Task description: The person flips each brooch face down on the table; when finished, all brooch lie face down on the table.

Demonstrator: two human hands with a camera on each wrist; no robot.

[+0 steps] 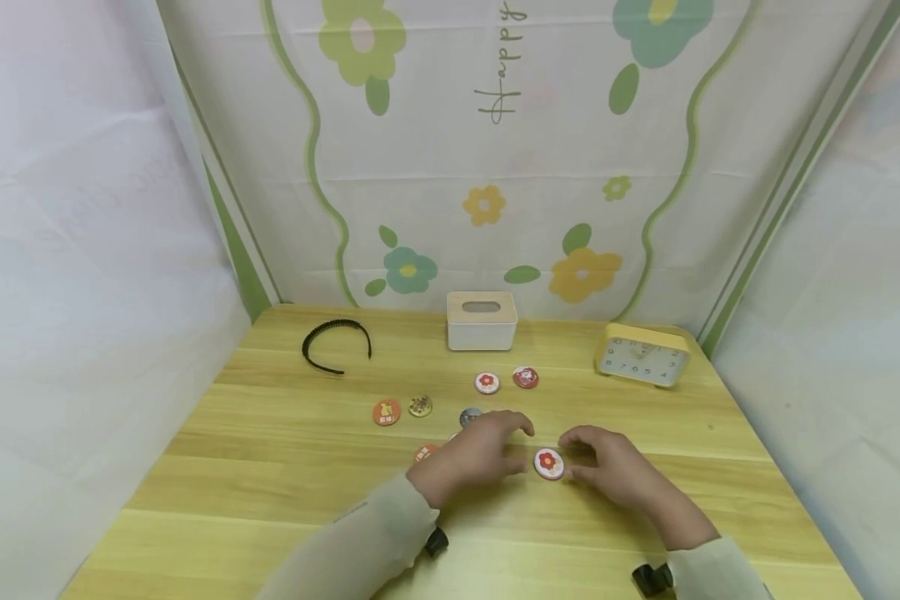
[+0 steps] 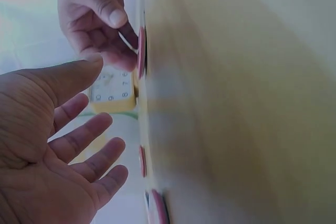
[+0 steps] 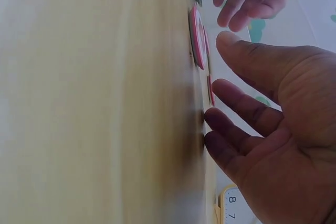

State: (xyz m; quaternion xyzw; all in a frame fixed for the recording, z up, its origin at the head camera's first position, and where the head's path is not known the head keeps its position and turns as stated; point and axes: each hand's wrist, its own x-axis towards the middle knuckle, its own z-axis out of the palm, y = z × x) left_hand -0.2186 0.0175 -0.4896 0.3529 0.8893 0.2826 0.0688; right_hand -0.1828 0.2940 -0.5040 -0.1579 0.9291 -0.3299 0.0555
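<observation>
A round white badge with a red flower (image 1: 549, 463) lies on the wooden table between the two hands. My right hand (image 1: 617, 468) is just to its right, thumb and fingers parted and bent softly, fingertips close to the badge's edge. On the other side my left hand (image 1: 483, 450) hovers with fingers spread and nothing in its grasp. Under and beside the left hand, a dark blue badge (image 1: 470, 416) and an orange badge (image 1: 425, 452) are partly hidden. The right wrist view shows the flower badge (image 3: 198, 38) edge-on, near the right thumb (image 3: 231, 40).
Further back lie a second red-flower badge (image 1: 487, 383) and a red badge (image 1: 526, 377). To the left are an orange badge (image 1: 387, 412) and a yellow patterned one (image 1: 420, 406). A black headband (image 1: 310, 340), tissue box (image 1: 482, 335) and yellow clock (image 1: 642, 358) line the back.
</observation>
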